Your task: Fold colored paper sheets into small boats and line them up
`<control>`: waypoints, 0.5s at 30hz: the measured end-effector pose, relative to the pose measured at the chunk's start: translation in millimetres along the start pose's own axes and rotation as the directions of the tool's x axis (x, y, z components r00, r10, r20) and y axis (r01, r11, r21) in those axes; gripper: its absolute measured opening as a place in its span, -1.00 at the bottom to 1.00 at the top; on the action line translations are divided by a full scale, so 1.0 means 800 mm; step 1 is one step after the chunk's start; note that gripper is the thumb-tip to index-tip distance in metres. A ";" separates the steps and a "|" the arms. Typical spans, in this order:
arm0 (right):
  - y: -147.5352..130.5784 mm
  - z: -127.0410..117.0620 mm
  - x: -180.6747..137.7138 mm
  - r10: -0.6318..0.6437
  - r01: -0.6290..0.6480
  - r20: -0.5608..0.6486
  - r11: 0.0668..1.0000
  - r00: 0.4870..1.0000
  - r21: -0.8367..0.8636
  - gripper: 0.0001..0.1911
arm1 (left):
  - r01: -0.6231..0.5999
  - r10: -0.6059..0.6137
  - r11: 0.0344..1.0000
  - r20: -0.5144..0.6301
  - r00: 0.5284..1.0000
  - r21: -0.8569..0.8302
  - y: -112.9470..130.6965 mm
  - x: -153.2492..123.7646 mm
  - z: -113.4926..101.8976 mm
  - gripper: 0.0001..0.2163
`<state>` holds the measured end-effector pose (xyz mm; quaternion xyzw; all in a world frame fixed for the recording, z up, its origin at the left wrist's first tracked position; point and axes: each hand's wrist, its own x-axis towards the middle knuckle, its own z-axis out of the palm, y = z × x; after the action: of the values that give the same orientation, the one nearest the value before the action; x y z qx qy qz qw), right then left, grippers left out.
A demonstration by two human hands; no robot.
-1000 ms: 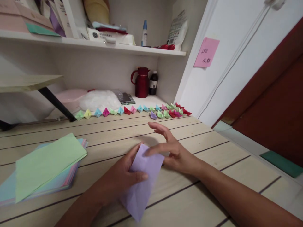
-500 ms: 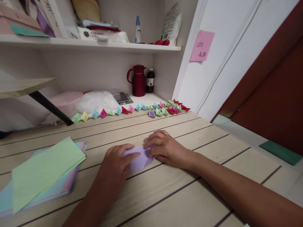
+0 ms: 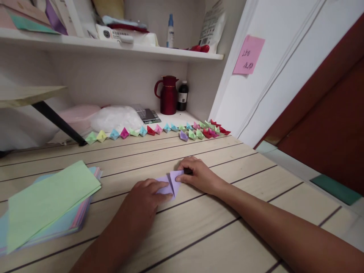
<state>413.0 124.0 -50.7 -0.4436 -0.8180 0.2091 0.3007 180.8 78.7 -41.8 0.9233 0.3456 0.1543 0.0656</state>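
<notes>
A small piece of purple paper (image 3: 176, 184) lies folded on the wooden table, with a flap on its right side raised along a slanting edge. My left hand (image 3: 144, 200) holds its left part down, thumb and forefinger pressed on the paper. At the right corner, my right hand (image 3: 199, 176) pinches the flap between thumb and curled fingers. Part of the sheet is hidden under my left fingers. To the left rests a stack of coloured paper (image 3: 82, 216) topped by light green sheets (image 3: 51, 201).
Several small folded paper boats (image 3: 142, 131) line the table's back edge, among them a purple one (image 3: 183, 135). Behind them stand a red jug (image 3: 168, 95) and a dark bottle (image 3: 182, 96). A black shelf leg (image 3: 58, 123) slants down at the left.
The purple paper's right side has been folded over into a pointed flap. My right hand has closed to a pinch at its corner, and my left fingers have moved further onto the paper.
</notes>
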 end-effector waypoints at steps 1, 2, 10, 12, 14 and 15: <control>-0.001 0.003 0.001 0.023 -0.023 -0.012 1.000 1.000 -0.019 -0.82 | 0.000 -0.001 1.000 -0.011 1.000 -0.006 0.000 0.000 0.000 -0.53; -0.002 0.006 0.002 0.046 -0.047 -0.023 0.998 0.999 -0.035 -0.80 | 0.002 -0.003 1.000 -0.026 1.000 -0.010 0.001 -0.001 0.000 -0.52; -0.013 0.016 0.002 0.163 -0.176 -0.075 0.960 0.984 -0.216 -0.58 | 0.112 -0.105 0.992 -0.117 0.988 0.053 -0.001 -0.001 0.015 -0.48; -0.010 0.014 0.002 0.165 -0.180 -0.083 0.956 0.983 -0.233 -0.50 | 0.084 -0.075 0.992 -0.097 0.992 0.093 -0.001 0.000 0.017 -0.47; -0.001 0.006 0.003 0.184 -0.206 -0.108 0.945 0.977 -0.253 -0.46 | 0.032 -0.027 0.994 -0.053 0.998 0.107 -0.004 0.000 0.018 -0.48; 0.005 0.001 0.003 0.201 -0.230 -0.130 0.937 0.971 -0.265 -0.48 | 0.012 -0.008 0.994 -0.045 0.999 0.107 -0.006 -0.001 0.019 -0.49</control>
<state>413.9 128.2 -52.6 -0.5784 -0.7693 0.1012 0.2516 182.1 81.4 -57.2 0.9200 0.3594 0.1558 0.0087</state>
